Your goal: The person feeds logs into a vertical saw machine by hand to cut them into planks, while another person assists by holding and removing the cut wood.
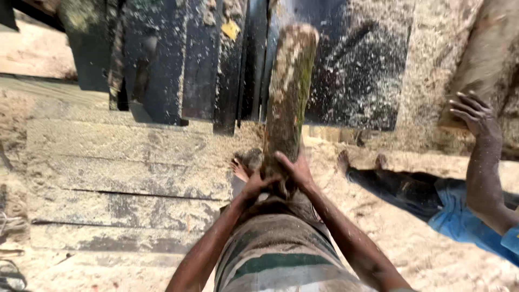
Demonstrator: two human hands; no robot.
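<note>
Head view, one item: mossy log (287,97), upright before me on sawdust-covered planks (124,162). My left hand (255,183) and right hand (294,170), fingers wrapped on its near end.

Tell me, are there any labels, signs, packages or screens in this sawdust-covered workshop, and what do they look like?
Possible label: a small yellow patch on the dark machine frame at top centre, behind the log; roughly diamond-shaped, too blurred to tell what it is.
No packages, signs or screens show.
</note>
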